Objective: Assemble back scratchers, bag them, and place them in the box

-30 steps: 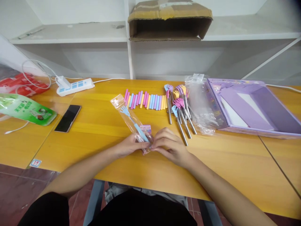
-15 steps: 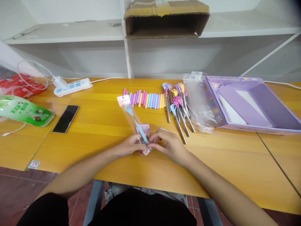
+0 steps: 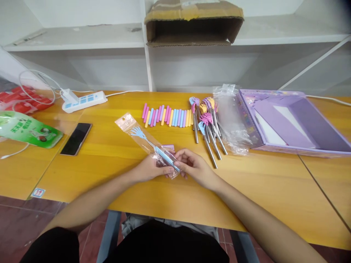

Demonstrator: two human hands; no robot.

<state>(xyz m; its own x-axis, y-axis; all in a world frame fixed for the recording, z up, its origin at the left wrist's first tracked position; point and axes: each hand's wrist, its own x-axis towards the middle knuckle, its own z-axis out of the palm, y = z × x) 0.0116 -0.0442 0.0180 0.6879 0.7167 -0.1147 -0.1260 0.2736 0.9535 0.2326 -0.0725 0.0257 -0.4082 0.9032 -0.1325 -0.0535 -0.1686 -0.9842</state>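
A blue back scratcher with a hand-shaped head lies inside a clear plastic bag. My left hand grips the bag and the handle from the left, thumb on top. My right hand pinches the handle's lower end through the plastic. Part of a small purple card shows behind the bag. Beyond my hands lies a row of pink, yellow, blue and purple handle sleeves. To their right is a pile of back scratchers with bare metal rods and coloured hand-shaped heads.
Clear plastic bags lie beside an open purple box at the right. A phone, a power strip and a green packet are on the left. A cardboard box sits on the shelf above.
The bagged back scratcher has swung so that its head points further left, uncovering sleeves at the row's left end. My right hand has shifted slightly at the handle's end.
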